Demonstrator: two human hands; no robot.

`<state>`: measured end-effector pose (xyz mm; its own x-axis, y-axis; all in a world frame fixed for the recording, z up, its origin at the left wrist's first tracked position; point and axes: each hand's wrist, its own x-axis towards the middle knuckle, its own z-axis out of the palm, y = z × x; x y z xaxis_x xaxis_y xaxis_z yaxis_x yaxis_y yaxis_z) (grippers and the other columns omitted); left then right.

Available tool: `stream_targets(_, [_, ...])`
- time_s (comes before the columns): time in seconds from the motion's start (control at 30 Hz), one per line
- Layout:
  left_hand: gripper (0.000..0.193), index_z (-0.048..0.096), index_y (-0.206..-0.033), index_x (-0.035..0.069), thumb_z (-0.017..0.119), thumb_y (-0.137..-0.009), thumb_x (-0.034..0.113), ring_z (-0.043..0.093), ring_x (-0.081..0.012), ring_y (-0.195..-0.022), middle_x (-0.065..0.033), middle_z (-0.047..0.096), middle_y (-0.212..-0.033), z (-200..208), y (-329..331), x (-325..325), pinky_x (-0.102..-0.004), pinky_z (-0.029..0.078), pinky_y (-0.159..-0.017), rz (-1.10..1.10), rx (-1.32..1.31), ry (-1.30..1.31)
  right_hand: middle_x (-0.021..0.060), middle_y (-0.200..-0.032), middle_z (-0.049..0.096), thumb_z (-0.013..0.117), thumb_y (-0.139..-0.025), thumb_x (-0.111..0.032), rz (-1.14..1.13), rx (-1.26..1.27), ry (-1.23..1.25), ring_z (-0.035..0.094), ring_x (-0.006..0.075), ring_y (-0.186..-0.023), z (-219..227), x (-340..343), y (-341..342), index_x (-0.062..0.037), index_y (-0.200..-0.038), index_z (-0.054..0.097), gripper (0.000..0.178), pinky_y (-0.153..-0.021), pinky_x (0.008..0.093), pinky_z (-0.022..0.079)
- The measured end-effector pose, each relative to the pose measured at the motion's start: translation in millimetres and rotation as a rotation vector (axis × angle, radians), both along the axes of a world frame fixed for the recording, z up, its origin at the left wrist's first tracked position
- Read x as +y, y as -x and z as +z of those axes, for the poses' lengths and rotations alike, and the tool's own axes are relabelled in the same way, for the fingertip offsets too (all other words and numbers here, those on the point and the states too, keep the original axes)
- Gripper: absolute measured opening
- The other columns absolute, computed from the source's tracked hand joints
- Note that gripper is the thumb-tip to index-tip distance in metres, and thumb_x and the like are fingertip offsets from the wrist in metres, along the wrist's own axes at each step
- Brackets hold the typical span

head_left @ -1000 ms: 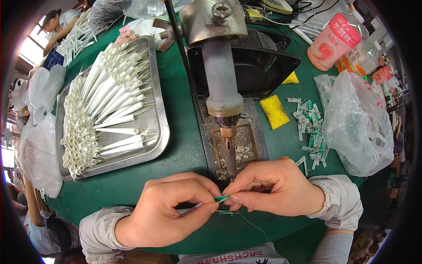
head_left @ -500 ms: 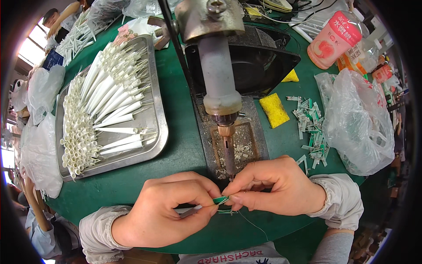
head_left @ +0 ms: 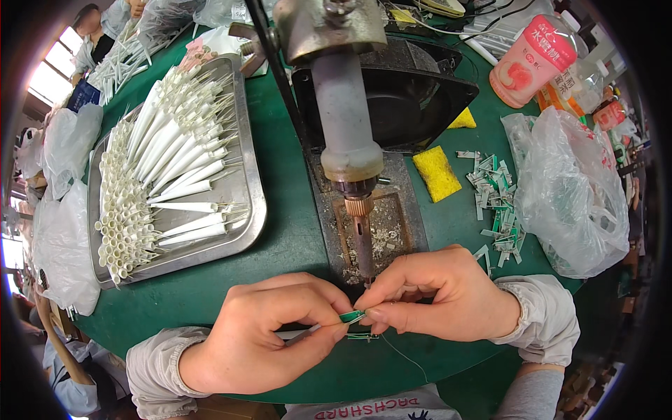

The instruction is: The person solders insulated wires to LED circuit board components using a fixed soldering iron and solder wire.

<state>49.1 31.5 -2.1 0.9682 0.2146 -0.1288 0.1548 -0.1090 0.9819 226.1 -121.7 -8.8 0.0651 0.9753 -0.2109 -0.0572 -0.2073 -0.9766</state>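
My left hand is closed in a pinch on a small green circuit board with thin leads. My right hand is closed at the board's other end, its fingertips nearly meeting the left ones. From beneath the right fingertips a thin wire trails toward me; the fingers partly hide what they grip. Just above them, a clamped soldering iron points down, its tip close to the right index finger. Part of a white tube shows under my left hand.
A metal tray of white tapered tubes with wire leads stands to the left. At right lie loose small circuit boards, a yellow sponge and a plastic bag. Behind the iron are a black fan and a pink-labelled bottle.
Both hands keep their pinch at almost the same spot; the circuit board has tilted very slightly. In the far left background, a person has shifted.
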Motion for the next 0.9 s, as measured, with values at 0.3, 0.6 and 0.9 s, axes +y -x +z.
stream_targets(0.3, [0.008, 0.063, -0.079, -0.002, 0.068, -0.077, -0.008, 0.066, -0.0165, -0.072, -0.0125, 0.068, -0.089, -3, -2, -2, -0.0261, 0.053, -0.063, 0.023, -0.054, -0.062, 0.0103, -0.091, 0.072, 0.064, -0.090, 0.000, 0.002, -0.020, -0.024, 0.070, 0.0131, -0.084, -1, 1, -2, 0.0039, -0.104, 0.066, 0.015, -0.068, 0.0217, 0.056])
stream_targets(0.6, [0.006, 0.064, -0.085, -0.007, 0.064, -0.082, -0.013, 0.064, -0.0145, -0.086, -0.0172, 0.063, -0.102, -3, -6, -1, -0.0258, 0.054, -0.075, 0.103, 0.042, 0.105, 0.0082, -0.083, 0.069, 0.064, -0.091, -0.003, -0.055, 0.329, 0.261, 0.068, 0.0125, -0.074, 14, 4, -17, 0.0004, -0.094, 0.056, 0.010, -0.061, 0.0226, 0.053])
stream_targets(0.9, [0.007, 0.064, -0.084, -0.006, 0.065, -0.080, -0.012, 0.063, -0.0142, -0.085, -0.0145, 0.063, -0.099, -6, -9, -1, -0.0256, 0.053, -0.074, 0.116, -0.090, -0.035, 0.0012, -0.063, 0.062, 0.068, -0.084, -0.002, -0.146, -0.378, -0.184, 0.060, 0.0066, -0.051, 10, -2, 4, -0.0039, -0.082, 0.055, 0.013, -0.045, 0.0209, 0.045])
